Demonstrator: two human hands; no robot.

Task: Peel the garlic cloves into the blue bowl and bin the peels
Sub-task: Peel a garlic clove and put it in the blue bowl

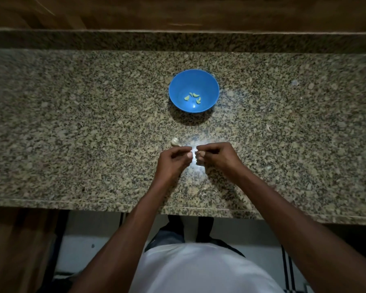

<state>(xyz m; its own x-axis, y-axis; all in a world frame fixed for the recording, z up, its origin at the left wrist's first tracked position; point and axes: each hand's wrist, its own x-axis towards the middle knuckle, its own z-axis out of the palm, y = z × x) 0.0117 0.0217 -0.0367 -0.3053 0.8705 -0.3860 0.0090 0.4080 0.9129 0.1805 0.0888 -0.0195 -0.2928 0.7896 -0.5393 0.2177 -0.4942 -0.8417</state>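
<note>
The left hand and right hand pinch something small, likely a garlic clove, hidden in glare: light, firm, with papery skin best nipped at a tip.

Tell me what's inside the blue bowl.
Inside the blue bowl lie four small peeled garlic cloves, loose near the bottom and slightly apart. No peels are visible among them. Nothing covers the bowl, so its whole inside shows.
</note>
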